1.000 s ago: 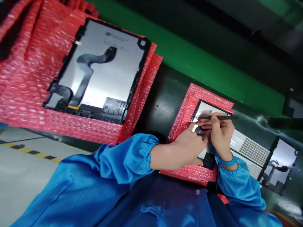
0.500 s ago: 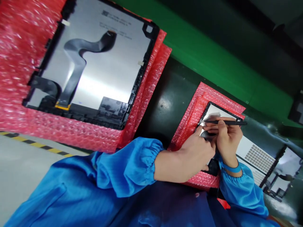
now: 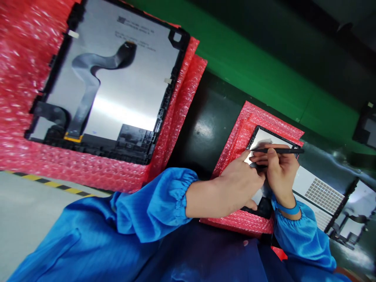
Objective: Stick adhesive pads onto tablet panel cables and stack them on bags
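A display panel (image 3: 259,199) with a silvery back and black frame lies on red bubble wrap, partly covered by both my hands. My right hand (image 3: 282,170) is closed around a slim black tweezers-like tool (image 3: 286,150), held almost level like a pen. Its thin tip points left, close to the panel's left frame edge. My left hand (image 3: 242,184) rests over the panel, index finger stretched to that same edge near the tip and thumb out toward the lower part. Its remaining fingers are partly hidden. What the tip touches is too small to make out.
At the left, a larger-looking display panel (image 3: 132,90) with a curved grey ribbon cable (image 3: 85,86) lies on red bubble wrap (image 3: 96,162). Right of my right hand are a white sheet with a grid (image 3: 323,194) and another panel (image 3: 360,199). A green strip (image 3: 229,80) runs behind.
The view has shifted slightly. My left hand and forearm have moved a little up and left over the panel. The black tool remains in my right hand, its tip still by the frame edge.
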Available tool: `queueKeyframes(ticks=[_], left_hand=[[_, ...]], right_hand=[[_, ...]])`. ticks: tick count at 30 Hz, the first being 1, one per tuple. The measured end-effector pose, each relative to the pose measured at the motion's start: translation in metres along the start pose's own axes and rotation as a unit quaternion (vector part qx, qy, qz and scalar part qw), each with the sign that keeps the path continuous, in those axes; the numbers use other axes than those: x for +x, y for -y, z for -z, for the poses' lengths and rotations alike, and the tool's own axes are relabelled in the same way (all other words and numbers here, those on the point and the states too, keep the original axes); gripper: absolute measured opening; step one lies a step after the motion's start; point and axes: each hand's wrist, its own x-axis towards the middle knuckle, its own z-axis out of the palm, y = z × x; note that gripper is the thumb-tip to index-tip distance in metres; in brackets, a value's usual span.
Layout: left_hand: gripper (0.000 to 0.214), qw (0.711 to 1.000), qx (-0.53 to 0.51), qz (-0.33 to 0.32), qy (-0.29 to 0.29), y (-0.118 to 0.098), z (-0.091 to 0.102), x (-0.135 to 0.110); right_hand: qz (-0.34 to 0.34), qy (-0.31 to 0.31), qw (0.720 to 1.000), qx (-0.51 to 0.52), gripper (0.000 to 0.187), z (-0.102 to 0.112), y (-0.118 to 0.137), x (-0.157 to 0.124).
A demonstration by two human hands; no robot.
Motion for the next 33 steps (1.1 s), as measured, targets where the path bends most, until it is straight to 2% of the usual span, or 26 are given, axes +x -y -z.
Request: queueKeyframes(ticks=[5,9,11,14,15,17,19,21,25,30,33], left_hand=[[0.092,0.999,0.016,-0.013,0.033,0.004,0.005,0.000],[0.091,1.000,0.006,-0.020,0.001,0.006,0.004,0.001],[0.080,0.999,-0.005,-0.036,-0.032,0.008,0.006,0.000],[0.050,0.996,-0.049,-0.045,-0.059,0.009,0.016,-0.008],[0.041,0.996,-0.068,-0.017,-0.057,0.009,0.020,-0.012],[0.040,0.989,-0.086,0.106,-0.049,0.010,0.027,-0.023],[0.048,0.963,-0.069,0.257,-0.039,0.012,0.027,-0.034],[0.046,0.938,-0.050,0.342,-0.026,0.015,0.022,-0.041],[0.027,0.942,-0.065,0.329,-0.022,0.015,0.011,-0.042],[0.029,0.942,0.007,0.334,-0.045,-0.001,0.018,-0.031],[0.028,0.934,-0.002,0.352,-0.057,-0.001,0.019,-0.026]], right_hand=[[-0.013,-0.009,1.000,0.015,0.024,0.000,-0.004,0.001],[-0.022,-0.018,0.999,0.046,0.025,-0.003,-0.008,0.005],[-0.016,-0.020,0.998,0.064,0.026,-0.003,-0.007,0.006],[0.015,-0.025,0.996,0.088,0.027,0.005,0.000,0.001],[0.031,-0.033,0.995,0.092,0.026,0.012,0.002,-0.003],[0.062,-0.060,0.992,0.092,0.025,0.030,0.006,-0.014],[0.078,-0.087,0.990,0.082,0.023,0.052,0.004,-0.027],[0.076,-0.105,0.989,0.070,0.022,0.072,-0.004,-0.038],[0.056,-0.089,0.992,0.075,0.025,0.094,-0.036,-0.048],[0.063,-0.058,0.992,0.096,0.026,0.094,-0.065,-0.048],[0.081,-0.048,0.990,0.108,0.029,0.092,-0.071,-0.047]])
